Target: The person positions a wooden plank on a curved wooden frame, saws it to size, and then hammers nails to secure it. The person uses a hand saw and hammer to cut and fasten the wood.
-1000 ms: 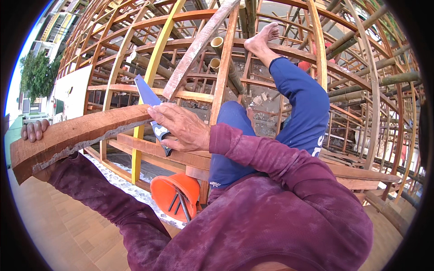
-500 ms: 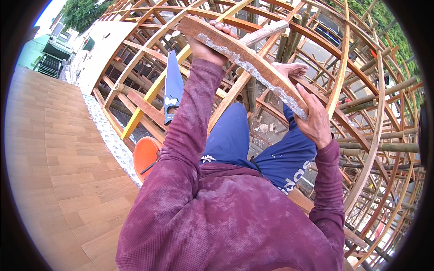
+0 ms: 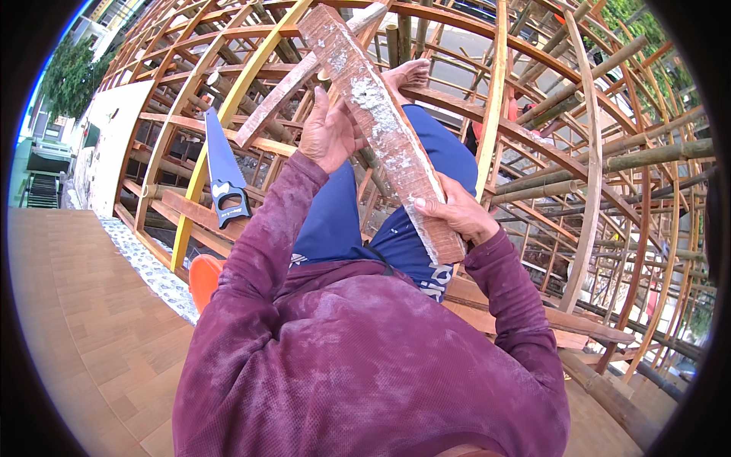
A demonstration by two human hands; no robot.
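A thick wooden board (image 3: 392,141), its broad face streaked with pale dried mortar, slants over my lap. Its near end is gripped by my right hand (image 3: 463,211), with the thumb across the face and the fingers round the side. My left hand (image 3: 331,131) is beside the board's left edge, palm turned up and thumb apart. Whether its fingertips touch the board I cannot tell. Left of that hand, a handsaw (image 3: 224,164) with a blue blade and black handle rests against the wooden framework.
A lattice of timber strips and bamboo poles (image 3: 571,186) surrounds my legs, with gaps down to the ground. My bare foot (image 3: 407,75) is on a beam. An orange bucket (image 3: 204,280) stands by my left elbow, next to a wood-patterned floor (image 3: 99,305).
The board has swung steeper and turned its mortar-streaked broad face up. My left hand has come off its far end and moved down along it. My right hand has come closer to me.
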